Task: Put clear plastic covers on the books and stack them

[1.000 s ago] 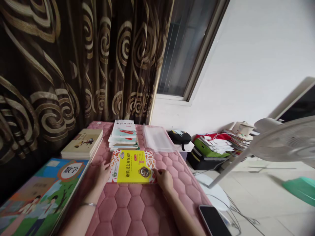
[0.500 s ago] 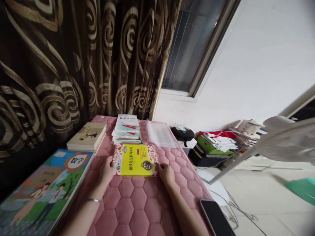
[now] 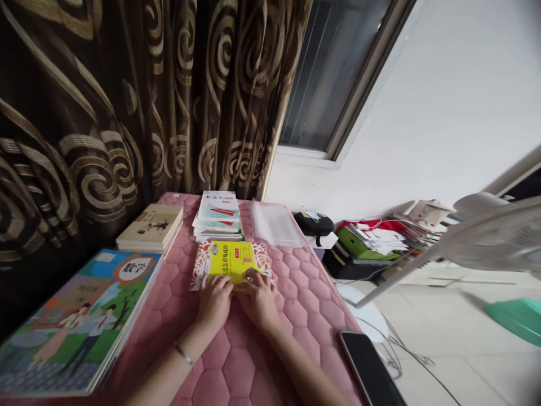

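Observation:
A yellow book [image 3: 238,251] with an orange-and-white patterned border lies on the pink quilted table cover [image 3: 236,344]. My left hand [image 3: 215,299] rests on the book's near edge, its fingers spread over the yellow cover. Close beside it, my right hand [image 3: 258,299] lies on the same edge with its fingers apart, partly covering a round picture. Both thumbs sit near the book's front edge, close to each other. Just beyond the book is a stack of white and teal booklets [image 3: 217,214]. Clear plastic sleeves [image 3: 276,225] lie to the far right of it.
Textbooks [image 3: 84,321] with a colourful cover are stacked at left, with beige books [image 3: 150,225] behind them. A phone [image 3: 372,369] lies at the table's right edge. A black case [image 3: 313,224] and a white fan [image 3: 499,237] stand beyond that side. A patterned curtain [image 3: 177,101] hangs behind.
My hands have moved from the book's left and right sides to the middle of its near edge, coming close together. The book has shifted slightly away from me.

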The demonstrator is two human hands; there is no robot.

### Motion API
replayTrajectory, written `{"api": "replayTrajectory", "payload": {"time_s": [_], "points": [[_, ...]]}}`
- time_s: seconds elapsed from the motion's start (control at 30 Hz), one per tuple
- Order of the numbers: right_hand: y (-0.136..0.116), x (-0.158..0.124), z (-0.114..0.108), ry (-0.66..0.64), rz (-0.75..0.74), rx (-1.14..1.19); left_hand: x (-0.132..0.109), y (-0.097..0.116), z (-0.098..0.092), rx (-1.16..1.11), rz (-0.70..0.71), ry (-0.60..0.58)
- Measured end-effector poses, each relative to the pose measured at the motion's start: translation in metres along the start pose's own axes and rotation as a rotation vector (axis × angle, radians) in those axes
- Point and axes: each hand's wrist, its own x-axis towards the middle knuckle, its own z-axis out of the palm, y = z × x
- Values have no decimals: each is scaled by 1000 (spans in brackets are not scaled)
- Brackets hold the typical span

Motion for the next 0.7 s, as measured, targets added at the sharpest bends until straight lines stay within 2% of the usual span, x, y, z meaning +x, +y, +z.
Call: {"api": "replayTrajectory", "payload": {"time_s": [0.17,0.3,0.53,0.7], "points": [[-2,1,16,5,-42,21,3,-6,1,-35,-18,38],[10,2,13,17,-11,-1,2,-16,-6,-27,-35,54],[55,-6,-18,0,127,-120,-13,-62,-34,39,-150,99],[86,-10,-24,-59,200,69,-22,-94,-33,-104,-220,81]]}}
